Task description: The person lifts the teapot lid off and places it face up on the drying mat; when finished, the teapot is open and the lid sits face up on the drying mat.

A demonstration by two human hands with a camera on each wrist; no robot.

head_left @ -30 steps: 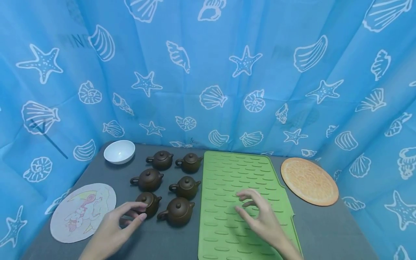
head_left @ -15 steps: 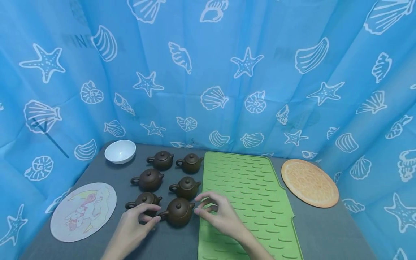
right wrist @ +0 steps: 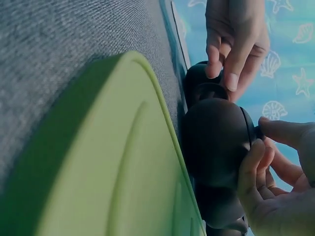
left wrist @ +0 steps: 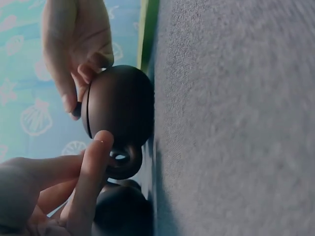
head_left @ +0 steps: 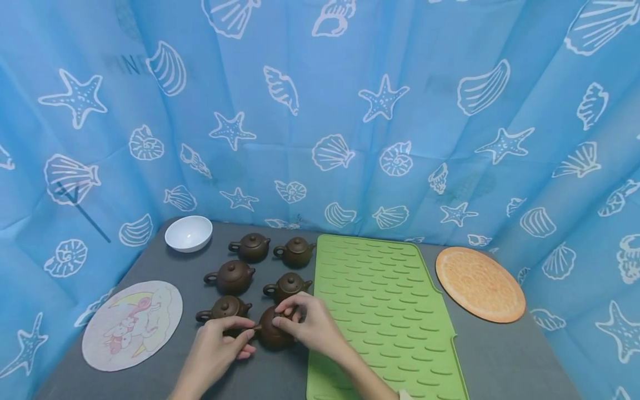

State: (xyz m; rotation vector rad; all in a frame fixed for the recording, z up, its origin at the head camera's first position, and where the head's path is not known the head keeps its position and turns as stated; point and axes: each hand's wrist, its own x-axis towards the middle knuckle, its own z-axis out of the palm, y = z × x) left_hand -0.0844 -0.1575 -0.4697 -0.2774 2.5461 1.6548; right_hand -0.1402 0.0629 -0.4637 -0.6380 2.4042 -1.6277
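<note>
A small dark brown teapot [head_left: 272, 335] stands on the grey table, nearest the front in the right-hand column of teapots. My left hand [head_left: 216, 345] pinches its looped handle [left wrist: 132, 168] between thumb and fingers. From above, my right hand [head_left: 316, 326] pinches the round knob [right wrist: 258, 132] of its lid. In the left wrist view the lid sits level on the pot. The spout is hidden behind my right hand in the head view. Just behind my left hand is another brown teapot [head_left: 229, 306], partly covered by my fingers.
Behind stand more matching teapots, among them one teapot [head_left: 290, 284] close to the right hand. A green ridged mat [head_left: 380, 322] lies to the right, a round orange mat [head_left: 480, 284] beyond. A white bowl [head_left: 188, 234] and an oval cartoon mat [head_left: 132, 328] are left.
My left hand has moved right from the left front teapot to the right front teapot's handle. My right hand has come left from over the green mat onto the lid knob.
</note>
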